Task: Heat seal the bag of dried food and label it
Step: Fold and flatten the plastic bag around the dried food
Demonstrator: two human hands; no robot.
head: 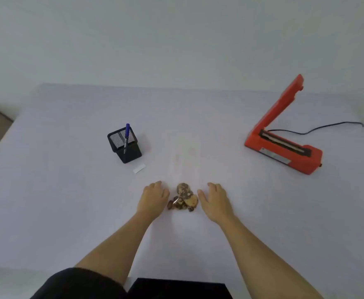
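Midway across the table [69, 201], the clear bag [186, 156] lies flat, its dried food [184, 198] bunched at the 6 o'clock end. The 2 steps look undone: the orange heat sealer [284, 147] stands at 2 o'clock, arm raised, and the white label [139, 168] lies by the pen holder [126, 145] at 10 o'clock. Left hand [154, 197] and right hand [214, 199] rest flat, fingers relaxed, flanking the food, holding nothing; contact with the bag I cannot tell.
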